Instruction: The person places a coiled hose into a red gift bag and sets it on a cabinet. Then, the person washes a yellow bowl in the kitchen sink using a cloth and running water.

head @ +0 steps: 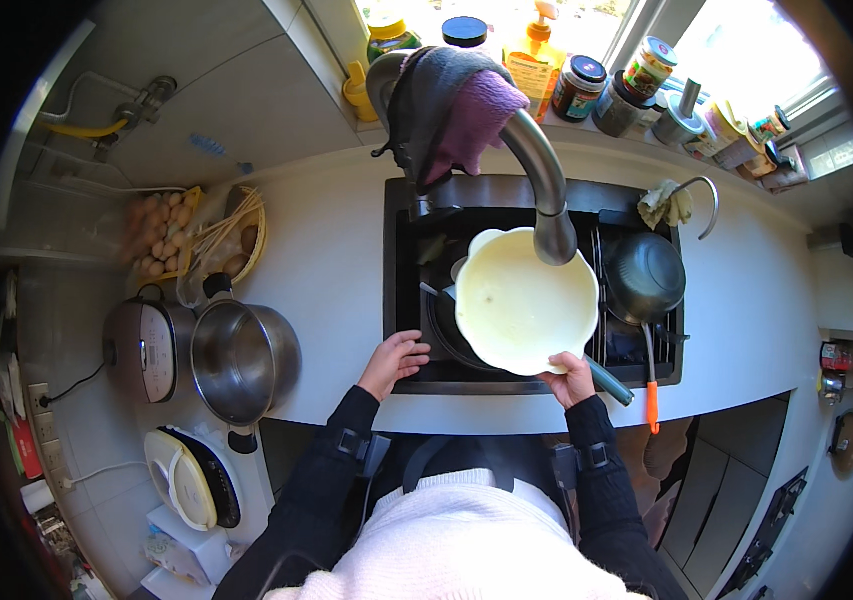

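Note:
My right hand (570, 380) grips the near rim of a cream scalloped bowl (528, 307), tilted under the spout of a metal faucet (546, 172). Near the left edge of a black sink (393, 247), my left hand (398, 364) is spread with nothing in it. Beneath the bowl lies a dark round pan (438, 330), mostly hidden. A green handle (610, 381) shows beside my right hand; what it belongs to is hidden. Grey and purple cloths (475, 124) drape over the faucet. An upturned dark pot (645, 277) rests at the sink's right.
A steel pot (235, 367) and a rice cooker (153, 349) stand to the left, with eggs (168, 232) and a wicker basket (258, 247) behind them. Jars (579, 88) and a soap bottle (534, 67) line the windowsill. An orange-tipped handle (652, 405) overhangs the counter edge.

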### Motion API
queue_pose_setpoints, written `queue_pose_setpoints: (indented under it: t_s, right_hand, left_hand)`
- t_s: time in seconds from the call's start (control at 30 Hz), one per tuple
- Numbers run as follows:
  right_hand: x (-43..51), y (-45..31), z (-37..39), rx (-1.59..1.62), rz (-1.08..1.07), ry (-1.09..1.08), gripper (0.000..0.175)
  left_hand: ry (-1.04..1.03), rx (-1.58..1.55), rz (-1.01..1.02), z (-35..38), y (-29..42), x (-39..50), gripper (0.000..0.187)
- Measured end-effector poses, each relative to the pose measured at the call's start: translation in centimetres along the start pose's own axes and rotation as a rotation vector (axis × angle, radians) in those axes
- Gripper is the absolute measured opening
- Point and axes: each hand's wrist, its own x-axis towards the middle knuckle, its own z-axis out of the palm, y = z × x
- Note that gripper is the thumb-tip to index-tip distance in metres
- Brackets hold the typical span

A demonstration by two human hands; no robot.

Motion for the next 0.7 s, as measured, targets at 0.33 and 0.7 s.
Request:
queue_pose_setpoints:
  t_s: [0.33,0.7]
  right_hand:
    - [-3.6,-5.1,-3.2,-0.019,-0.234,0.199,0.055]
    - [-5.9,-9.1,-2.4,-0.080,-0.691,0.578,0.060]
  left_hand:
    - [0.138,-0.085,-0.026,-3.2,-4.2,-2.5,0.031]
    - [0.105,0.054,-0.052,0.8,-2.6,-2.0,0.026]
